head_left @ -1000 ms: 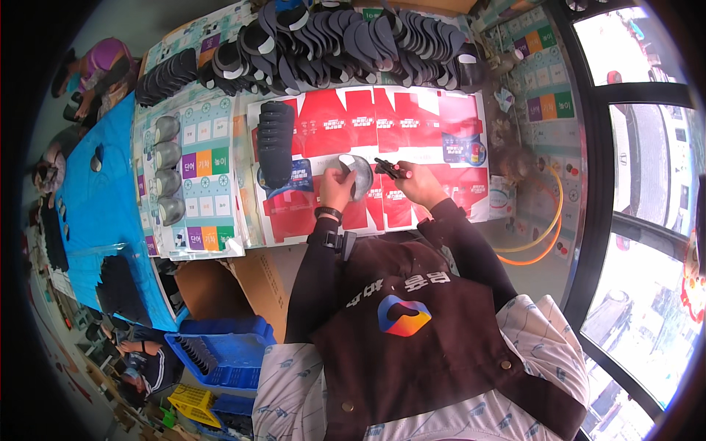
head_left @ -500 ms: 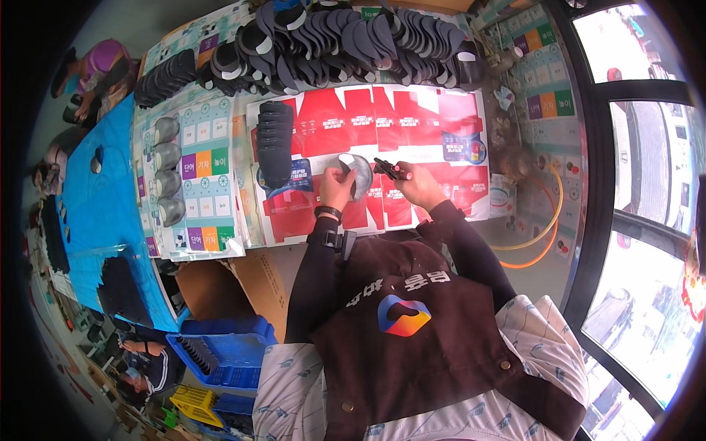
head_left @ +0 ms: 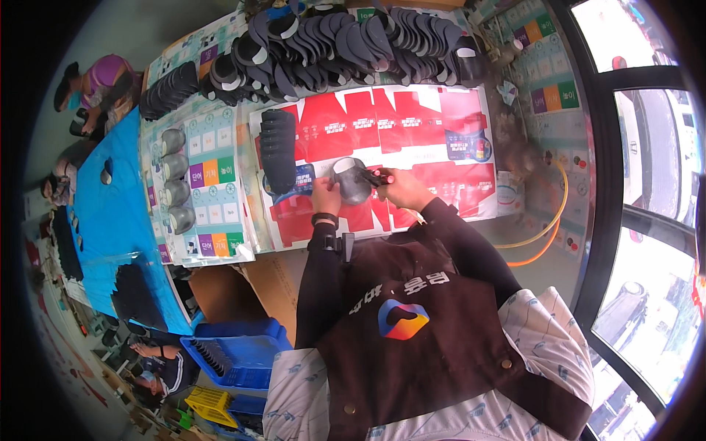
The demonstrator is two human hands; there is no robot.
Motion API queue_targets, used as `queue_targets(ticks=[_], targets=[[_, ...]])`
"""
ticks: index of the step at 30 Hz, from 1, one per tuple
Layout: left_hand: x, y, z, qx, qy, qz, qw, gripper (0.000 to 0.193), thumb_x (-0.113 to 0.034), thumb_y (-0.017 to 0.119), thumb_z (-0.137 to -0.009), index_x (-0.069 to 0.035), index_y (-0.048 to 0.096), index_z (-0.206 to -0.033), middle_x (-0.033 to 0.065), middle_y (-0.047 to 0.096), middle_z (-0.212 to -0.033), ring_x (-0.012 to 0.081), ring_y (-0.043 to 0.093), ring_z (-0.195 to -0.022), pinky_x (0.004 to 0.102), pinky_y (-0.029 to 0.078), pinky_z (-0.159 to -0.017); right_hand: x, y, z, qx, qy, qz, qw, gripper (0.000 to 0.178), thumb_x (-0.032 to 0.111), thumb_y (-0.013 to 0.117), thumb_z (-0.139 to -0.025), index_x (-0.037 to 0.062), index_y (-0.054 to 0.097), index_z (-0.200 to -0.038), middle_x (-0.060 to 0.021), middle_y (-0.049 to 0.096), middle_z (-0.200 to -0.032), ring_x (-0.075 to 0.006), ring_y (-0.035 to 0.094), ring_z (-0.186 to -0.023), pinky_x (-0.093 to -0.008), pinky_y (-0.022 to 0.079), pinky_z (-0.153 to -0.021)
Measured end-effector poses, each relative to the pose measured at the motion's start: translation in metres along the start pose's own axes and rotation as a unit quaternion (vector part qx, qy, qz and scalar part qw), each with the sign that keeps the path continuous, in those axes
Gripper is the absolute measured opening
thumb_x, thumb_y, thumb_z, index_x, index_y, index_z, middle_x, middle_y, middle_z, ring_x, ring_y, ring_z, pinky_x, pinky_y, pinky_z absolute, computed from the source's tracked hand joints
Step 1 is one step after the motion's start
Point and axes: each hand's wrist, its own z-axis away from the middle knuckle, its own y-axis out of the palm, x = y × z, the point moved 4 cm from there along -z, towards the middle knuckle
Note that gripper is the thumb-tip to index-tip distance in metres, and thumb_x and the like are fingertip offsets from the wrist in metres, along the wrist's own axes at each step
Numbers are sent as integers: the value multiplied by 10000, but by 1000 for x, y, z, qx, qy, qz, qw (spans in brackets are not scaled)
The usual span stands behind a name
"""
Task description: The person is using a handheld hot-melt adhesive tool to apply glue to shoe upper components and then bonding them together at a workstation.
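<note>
My left hand (head_left: pixel 326 196) grips the left side of a dark grey, rounded, cup-shaped piece (head_left: pixel 354 188) with a light grey patch at its top. My right hand (head_left: pixel 405 189) is closed on a small black tool (head_left: pixel 379 178) with pinkish-red ends. The tool lies against the right edge of the grey piece. Its exact kind is hard to make out, partly hidden by my fingers. Both hands are over red and white printed sheets (head_left: pixel 430 125). To the left of my left hand lies a stack of black curved pieces (head_left: pixel 277 147).
Piles of dark grey curved pieces (head_left: pixel 360 40) line the table's back. Several rounded grey pieces (head_left: pixel 175 167) stand in a column at left. Yellow and orange hoses (head_left: pixel 562 198) hang at right. A blue crate (head_left: pixel 235 353) sits lower left. Other people (head_left: pixel 110 81) work by a blue-covered table (head_left: pixel 110 213).
The black tool, held apart to the right before, now meets the grey piece's right edge. My left hand has shifted from the piece's top to its left side, and the piece has turned.
</note>
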Motion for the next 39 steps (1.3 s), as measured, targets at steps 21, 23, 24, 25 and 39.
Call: queue_targets(ticks=[21, 23, 24, 25, 39], targets=[[65, -68, 7, -1, -178, 265, 948, 250, -87, 668, -966, 18, 593, -1180, 118, 653, -1098, 187, 714, -805, 314, 630, -663, -12, 15, -40, -41, -56, 55, 996, 355, 182, 654, -775, -46, 665, -1046, -284, 676, -878, -417, 673, -842, -430, 517, -777], [64, -69, 8, -6, -180, 270, 946, 254, -87, 672, -964, 18, 593, -1181, 116, 652, -1095, 188, 713, -807, 320, 633, -666, -14, 17, -41, -42, -53, 53, 996, 357, 177, 659, -772, -45, 665, -1051, -278, 680, -876, -405, 673, -830, -425, 517, -774], [65, -72, 7, -13, -166, 258, 952, 227, -76, 656, -966, -3, 597, -1172, 105, 654, -1074, 195, 710, -804, 321, 627, -658, -14, 18, -41, -44, -51, 49, 996, 359, 173, 664, -769, -43, 665, -1056, -273, 683, -874, -393, 673, -819, -420, 517, -770], [66, -74, 6, -19, -152, 245, 957, 204, -65, 641, -968, -23, 601, -1163, 94, 656, -1052, 202, 706, -801, 322, 621, -650, -13, 19, -41, -42, -52, 50, 996, 359, 173, 664, -769, -43, 665, -1056, -273, 683, -874, -393, 673, -819, -420, 517, -770], [78, -83, 9, -16, -169, 252, 953, 160, -131, 630, -994, -108, 662, -1149, 22, 667, -1063, 146, 683, -816, 270, 549, -660, -19, 22, -44, -65, -48, -10, 997, 307, 138, 670, -782, -42, 675, -1031, -167, 704, -835, -262, 649, -755, -370, 509, -744]])
